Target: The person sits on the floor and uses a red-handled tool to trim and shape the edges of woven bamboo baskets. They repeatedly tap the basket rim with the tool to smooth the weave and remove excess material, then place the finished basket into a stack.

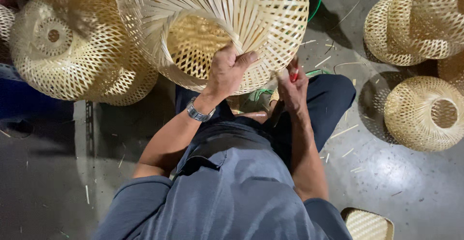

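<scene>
The left hand (pixel 227 73) gripped the rim of a woven bamboo shade (pixel 217 22), which sat tilted over the person's lap, its opening facing the camera. The right hand (pixel 292 87) was closed around a red-handled tool (pixel 294 73) at the shade's lower right edge. More shades lay on the floor (pixel 411 187): one at far left (pixel 72 51), a stack at far right (pixel 415 22), one below it (pixel 425 114)

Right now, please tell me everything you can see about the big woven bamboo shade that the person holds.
The large pale woven bamboo shade is bell-shaped, made of thin flat strips in an open lattice, with loose strip ends fanning around its round opening. It is tilted, opening toward the camera. The left hand grips its rim; the right hand, holding a red-handled tool, meets its lower edge.
</scene>
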